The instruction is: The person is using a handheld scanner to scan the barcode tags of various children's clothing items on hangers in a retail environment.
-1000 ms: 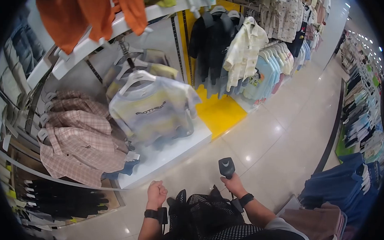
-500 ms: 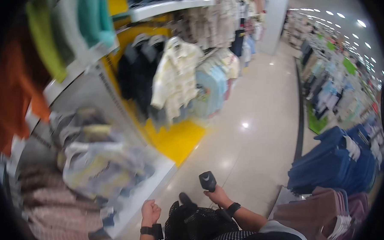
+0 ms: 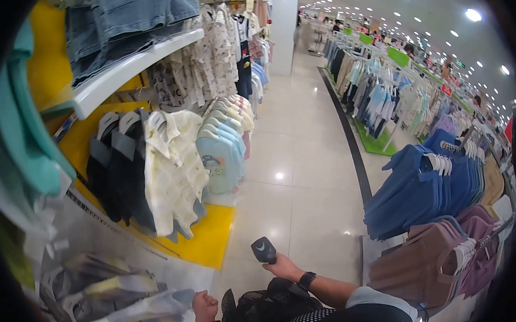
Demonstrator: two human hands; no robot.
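At bottom centre, the left hand (image 3: 204,307) is curled into a fist beside a black mesh bag (image 3: 270,310). Just above, the right hand (image 3: 283,268) is clamped on a dark handheld barcode scanner (image 3: 263,250). The scanner is probably best kept level, aimed at the cream patterned shirt (image 3: 175,170) at centre left.

Near, at centre: scanner (image 3: 263,250) in right hand (image 3: 283,267); left hand (image 3: 204,307) just left of mesh bag (image 3: 270,310). Left: hanging shirts (image 3: 172,170) under shelf (image 3: 133,63) of jeans (image 3: 125,17). Right: shirt rack (image 3: 426,188). Between: floor (image 3: 304,159).
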